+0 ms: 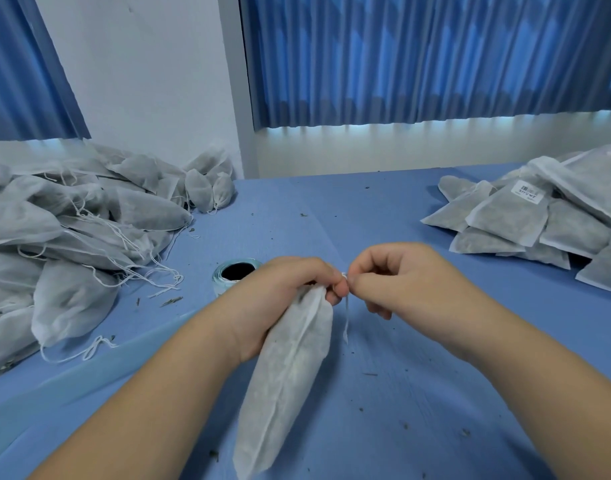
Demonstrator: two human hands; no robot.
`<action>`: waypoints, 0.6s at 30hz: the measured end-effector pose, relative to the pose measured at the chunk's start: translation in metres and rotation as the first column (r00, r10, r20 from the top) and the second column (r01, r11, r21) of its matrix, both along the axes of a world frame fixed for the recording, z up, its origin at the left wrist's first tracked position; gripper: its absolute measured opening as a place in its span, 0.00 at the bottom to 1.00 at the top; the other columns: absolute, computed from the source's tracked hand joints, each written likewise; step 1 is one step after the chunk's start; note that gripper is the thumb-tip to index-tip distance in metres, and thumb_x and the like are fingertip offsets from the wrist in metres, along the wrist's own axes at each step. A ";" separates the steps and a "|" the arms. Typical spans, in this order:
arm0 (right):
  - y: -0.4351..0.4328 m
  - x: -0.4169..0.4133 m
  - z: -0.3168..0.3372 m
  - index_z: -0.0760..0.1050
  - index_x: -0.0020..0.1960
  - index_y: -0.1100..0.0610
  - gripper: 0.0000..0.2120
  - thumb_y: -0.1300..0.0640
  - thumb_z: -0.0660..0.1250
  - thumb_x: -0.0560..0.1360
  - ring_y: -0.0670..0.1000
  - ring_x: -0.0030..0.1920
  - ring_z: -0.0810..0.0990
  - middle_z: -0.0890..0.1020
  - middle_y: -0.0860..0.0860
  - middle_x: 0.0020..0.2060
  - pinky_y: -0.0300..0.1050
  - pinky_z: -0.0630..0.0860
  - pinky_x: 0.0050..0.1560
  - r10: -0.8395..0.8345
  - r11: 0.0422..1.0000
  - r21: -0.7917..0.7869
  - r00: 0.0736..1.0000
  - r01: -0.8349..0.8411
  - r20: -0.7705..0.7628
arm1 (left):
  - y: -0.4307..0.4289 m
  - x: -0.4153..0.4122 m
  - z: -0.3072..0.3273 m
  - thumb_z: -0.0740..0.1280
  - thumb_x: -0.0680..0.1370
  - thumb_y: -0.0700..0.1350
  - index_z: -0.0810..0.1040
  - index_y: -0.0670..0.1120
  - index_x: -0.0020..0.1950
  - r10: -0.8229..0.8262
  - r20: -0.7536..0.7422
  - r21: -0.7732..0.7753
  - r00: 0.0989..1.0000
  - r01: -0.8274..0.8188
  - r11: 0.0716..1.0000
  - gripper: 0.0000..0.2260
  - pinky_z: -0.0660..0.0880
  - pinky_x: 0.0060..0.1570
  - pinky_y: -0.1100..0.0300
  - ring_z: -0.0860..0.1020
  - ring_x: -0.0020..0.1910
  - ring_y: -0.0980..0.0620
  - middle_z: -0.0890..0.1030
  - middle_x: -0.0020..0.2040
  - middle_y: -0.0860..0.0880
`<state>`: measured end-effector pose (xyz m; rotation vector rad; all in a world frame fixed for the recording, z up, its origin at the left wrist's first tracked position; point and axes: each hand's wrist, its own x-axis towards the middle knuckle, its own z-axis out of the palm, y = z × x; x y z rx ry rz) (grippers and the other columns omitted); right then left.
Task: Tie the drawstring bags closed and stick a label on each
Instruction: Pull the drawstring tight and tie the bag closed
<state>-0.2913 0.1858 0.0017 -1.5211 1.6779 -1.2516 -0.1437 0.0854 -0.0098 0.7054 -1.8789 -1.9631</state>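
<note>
Both forearms come up from the bottom corners of the frame and meet just below centre, above a blue table (418, 393) strewn with small dark flecks. One white drawstring bag (286, 375) is held between them, its full body slanting from the bottom centre up toward the hands. The left hand (283, 289) is curled round the gathered neck of that bag, knuckles up, thumb side toward the right hand. The right hand (394, 278) has its fingers bent inward, and its thumb and forefinger pinch the drawstring (345, 320) right at the bag's mouth, touching the left fingertips; one loose end of the string hangs down between the two wrists. Just behind the left hand stands one label roll (233, 275), upright on the table with its dark core showing. Two heaps of bags lie on the table: the left pile (72, 237), at middle left, with loose strings trailing, and the right pile (539, 223), at middle right, lying flatter; the bags overlap too much to count. One printed label (527, 195) shows on a bag atop the right pile. Two blue curtains (418, 57) hang across the top, with a white wall (141, 81) between them.
</note>
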 end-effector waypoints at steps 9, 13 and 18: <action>0.002 -0.004 0.001 0.78 0.33 0.51 0.05 0.55 0.68 0.68 0.45 0.29 0.72 0.75 0.46 0.27 0.43 0.69 0.37 0.080 0.997 0.021 0.997 -0.080 0.009 | 0.004 0.002 0.003 0.71 0.61 0.50 0.81 0.46 0.32 -0.001 -0.017 -0.045 1.000 0.000 0.999 0.08 0.70 0.31 0.62 0.72 0.30 0.53 0.75 0.30 0.49; 0.002 -0.006 0.001 0.78 0.33 0.50 0.04 0.55 0.68 0.66 0.44 0.29 0.73 0.75 0.46 0.26 0.44 0.70 0.38 0.107 0.994 0.020 0.994 -0.107 -0.004 | 0.012 0.003 0.006 0.69 0.64 0.45 0.81 0.45 0.32 0.049 -0.035 -0.071 0.998 -0.051 0.996 0.04 0.72 0.30 0.65 0.74 0.29 0.54 0.75 0.31 0.48; 0.003 -0.008 0.001 0.77 0.33 0.51 0.04 0.56 0.64 0.63 0.44 0.29 0.72 0.75 0.46 0.27 0.44 0.69 0.38 0.137 0.990 0.044 0.990 -0.136 -0.027 | 0.021 0.001 0.010 0.71 0.60 0.48 0.81 0.43 0.34 0.136 -0.010 -0.211 0.991 -0.135 0.968 0.10 0.66 0.27 0.64 0.69 0.27 0.53 0.71 0.30 0.46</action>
